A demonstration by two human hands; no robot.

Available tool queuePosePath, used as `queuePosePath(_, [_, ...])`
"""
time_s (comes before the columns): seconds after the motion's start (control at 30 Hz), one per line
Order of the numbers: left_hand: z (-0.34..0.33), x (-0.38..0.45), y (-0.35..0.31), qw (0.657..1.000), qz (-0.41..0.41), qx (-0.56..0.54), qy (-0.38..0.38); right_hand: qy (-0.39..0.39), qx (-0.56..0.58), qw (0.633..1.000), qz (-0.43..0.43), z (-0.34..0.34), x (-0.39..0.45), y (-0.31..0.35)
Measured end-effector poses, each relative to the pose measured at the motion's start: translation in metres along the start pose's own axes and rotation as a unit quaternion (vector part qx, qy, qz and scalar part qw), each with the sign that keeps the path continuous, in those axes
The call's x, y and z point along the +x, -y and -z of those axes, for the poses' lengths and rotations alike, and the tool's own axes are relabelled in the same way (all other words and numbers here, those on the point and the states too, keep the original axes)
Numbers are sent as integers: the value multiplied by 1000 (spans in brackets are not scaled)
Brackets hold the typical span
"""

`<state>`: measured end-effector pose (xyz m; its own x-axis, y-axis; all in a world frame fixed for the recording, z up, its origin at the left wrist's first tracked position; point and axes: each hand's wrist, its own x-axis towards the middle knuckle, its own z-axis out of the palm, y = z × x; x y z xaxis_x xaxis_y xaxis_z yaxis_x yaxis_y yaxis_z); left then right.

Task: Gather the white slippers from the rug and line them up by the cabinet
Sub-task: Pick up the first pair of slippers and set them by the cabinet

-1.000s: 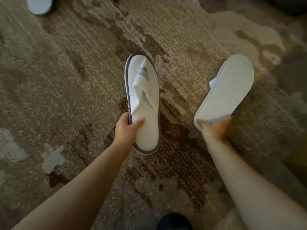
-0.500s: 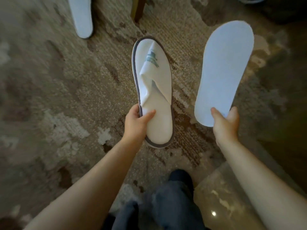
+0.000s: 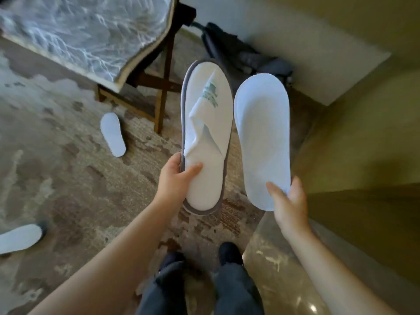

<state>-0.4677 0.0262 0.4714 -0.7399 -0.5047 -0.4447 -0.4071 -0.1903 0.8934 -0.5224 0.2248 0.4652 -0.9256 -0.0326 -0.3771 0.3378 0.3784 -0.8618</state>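
My left hand (image 3: 176,176) grips the heel of a white slipper with grey trim and a green logo (image 3: 208,123), held face up, toe pointing away. In my right hand (image 3: 287,198) is a second white slipper (image 3: 262,137), sole turned toward me, pinched at its heel. Both hang in the air side by side above the patterned brown rug (image 3: 68,178). Two more white slippers lie sole up on the rug: one (image 3: 113,134) near the table leg, one (image 3: 19,238) at the left edge. An olive cabinet (image 3: 363,155) stands on the right.
A marble-topped table (image 3: 86,30) on crossed wooden legs (image 3: 162,92) stands at the back left. A dark bag (image 3: 245,55) lies against the wall behind the slippers. Polished stone floor (image 3: 279,269) runs between rug and cabinet. My legs and dark shoes (image 3: 229,253) are below.
The view has swung up and right, bringing the table, bag and cabinet into sight. Both held slippers have come closer together, and the right one now stands parallel to the left.
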Motion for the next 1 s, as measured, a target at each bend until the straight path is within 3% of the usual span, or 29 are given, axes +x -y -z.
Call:
queuePosePath(0.23, [-13,-59,-52,984,-58,87,145,-181,102,978,-16,33,-113,36])
queuePosePath(0.5, [-90,-177,-91,912,-128,171,350,-413,218,883,-58,127,-260,20])
queuePosePath(0.87, [-241,-415,-8,778,-160,265,546,-637,269,717,-80,274,-465,-99])
queuePosePath(1.0, [-301,-522,33,752,-159,254,587,-664,257,696,-93,348,-544,-152])
